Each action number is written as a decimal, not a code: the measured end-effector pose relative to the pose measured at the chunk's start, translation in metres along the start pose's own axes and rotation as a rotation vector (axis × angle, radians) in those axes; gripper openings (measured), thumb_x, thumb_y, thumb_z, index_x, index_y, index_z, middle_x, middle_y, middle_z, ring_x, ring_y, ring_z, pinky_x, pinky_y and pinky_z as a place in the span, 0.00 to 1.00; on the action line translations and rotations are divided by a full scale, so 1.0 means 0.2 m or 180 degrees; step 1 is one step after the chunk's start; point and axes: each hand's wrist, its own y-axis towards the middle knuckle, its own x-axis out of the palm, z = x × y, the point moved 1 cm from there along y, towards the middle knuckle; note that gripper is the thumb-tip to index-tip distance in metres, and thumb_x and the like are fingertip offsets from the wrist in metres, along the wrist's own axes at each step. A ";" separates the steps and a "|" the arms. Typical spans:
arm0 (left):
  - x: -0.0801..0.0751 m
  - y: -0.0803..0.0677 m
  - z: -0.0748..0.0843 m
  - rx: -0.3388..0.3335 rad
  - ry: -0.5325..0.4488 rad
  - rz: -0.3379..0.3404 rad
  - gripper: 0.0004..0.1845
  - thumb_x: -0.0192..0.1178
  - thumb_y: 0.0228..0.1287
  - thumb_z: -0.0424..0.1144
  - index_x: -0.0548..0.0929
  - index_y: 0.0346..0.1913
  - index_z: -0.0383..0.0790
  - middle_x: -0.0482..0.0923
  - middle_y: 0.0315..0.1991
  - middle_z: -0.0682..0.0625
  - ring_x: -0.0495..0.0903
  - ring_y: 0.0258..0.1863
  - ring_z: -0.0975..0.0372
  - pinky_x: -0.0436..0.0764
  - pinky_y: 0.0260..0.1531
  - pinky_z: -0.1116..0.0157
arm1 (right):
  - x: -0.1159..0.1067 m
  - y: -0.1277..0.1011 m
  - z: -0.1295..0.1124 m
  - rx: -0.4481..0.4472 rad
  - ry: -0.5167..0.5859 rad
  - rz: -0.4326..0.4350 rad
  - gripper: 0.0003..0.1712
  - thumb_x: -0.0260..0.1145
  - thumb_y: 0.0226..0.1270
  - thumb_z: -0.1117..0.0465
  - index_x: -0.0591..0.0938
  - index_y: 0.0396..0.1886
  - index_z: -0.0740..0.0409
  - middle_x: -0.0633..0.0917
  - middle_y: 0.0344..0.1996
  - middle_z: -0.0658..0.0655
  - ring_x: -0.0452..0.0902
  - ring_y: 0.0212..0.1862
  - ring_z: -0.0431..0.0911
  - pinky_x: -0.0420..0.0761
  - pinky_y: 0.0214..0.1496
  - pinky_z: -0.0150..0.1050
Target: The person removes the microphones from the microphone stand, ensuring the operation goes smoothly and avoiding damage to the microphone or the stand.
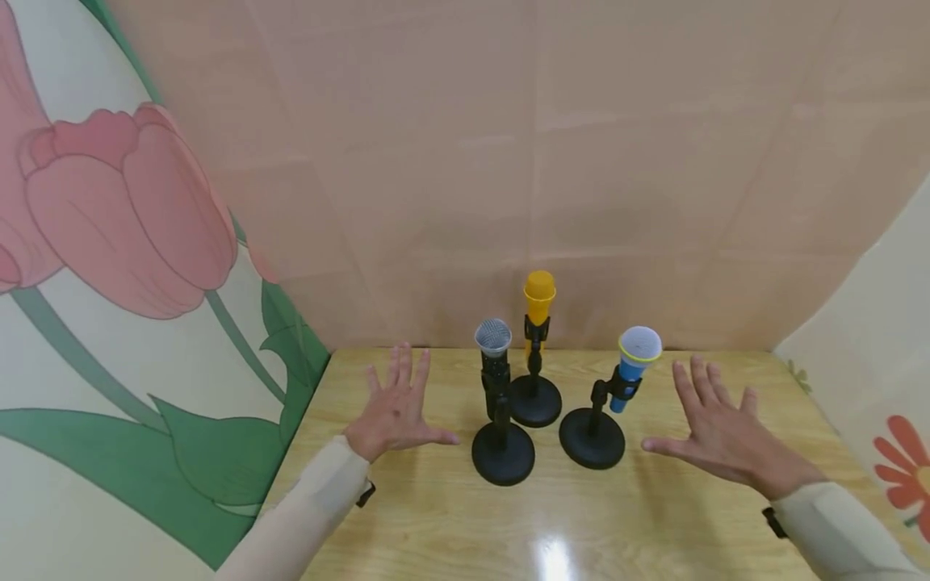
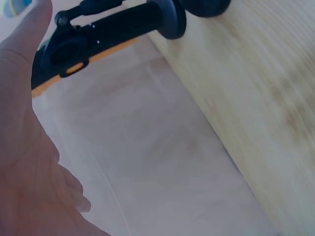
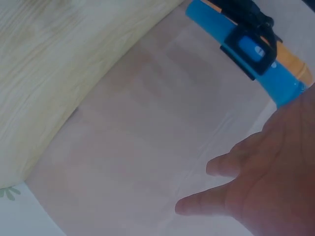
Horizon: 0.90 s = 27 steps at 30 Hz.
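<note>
A pale wooden table [image 1: 436, 516] stands against a pink paper backdrop [image 1: 508, 145], a tulip-painted panel [image 1: 123, 242] to its left. Left of the black microphone with silver grille [image 1: 494, 355] the left hand [image 1: 395, 407] hovers spread flat, holding nothing; right of it stand the yellow microphone [image 1: 539, 303] and blue microphone [image 1: 634, 363], then the right hand [image 1: 719, 436], equally splayed. Both wrist views are blurred, cutting the stands off.

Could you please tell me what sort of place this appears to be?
Probably a staged tabletop set rather than a real room: a wooden table boxed in by paper backdrops, one painted with a tulip, holding three microphones on stands, black, orange and blue.
</note>
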 end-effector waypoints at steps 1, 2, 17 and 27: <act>0.00 0.00 0.01 0.0006 0.0006 -0.0006 0.77 0.64 0.38 0.82 0.38 0.80 0.40 0.27 0.78 0.34 0.27 0.77 0.43 0.37 0.65 0.28 | 0.00 0.00 -0.01 -0.0005 0.0003 -0.0004 0.72 0.64 0.60 0.28 0.33 0.79 0.66 0.29 0.75 0.73 0.28 0.74 0.74 0.35 0.55 0.86; 0.01 0.01 0.02 0.0013 -0.0016 -0.0001 0.77 0.64 0.38 0.82 0.38 0.80 0.40 0.27 0.78 0.34 0.27 0.77 0.43 0.37 0.65 0.28 | 0.00 0.00 -0.01 -0.0013 -0.0007 -0.0003 0.72 0.64 0.60 0.28 0.33 0.78 0.66 0.30 0.75 0.73 0.29 0.74 0.74 0.34 0.55 0.85; 0.05 0.06 0.13 0.0080 -0.0110 -0.0057 0.77 0.61 0.37 0.84 0.36 0.81 0.42 0.26 0.79 0.35 0.28 0.77 0.43 0.37 0.66 0.29 | 0.04 -0.01 -0.11 -0.0188 0.0121 0.0057 0.73 0.67 0.58 0.30 0.32 0.79 0.63 0.34 0.75 0.75 0.31 0.74 0.73 0.35 0.56 0.85; 0.09 0.07 0.15 0.0114 -0.0141 0.0006 0.77 0.62 0.37 0.83 0.39 0.81 0.41 0.26 0.78 0.36 0.31 0.77 0.42 0.39 0.66 0.29 | 0.06 -0.03 -0.19 -0.0298 0.0192 0.0048 0.72 0.68 0.58 0.30 0.35 0.79 0.65 0.34 0.77 0.72 0.27 0.76 0.68 0.28 0.59 0.81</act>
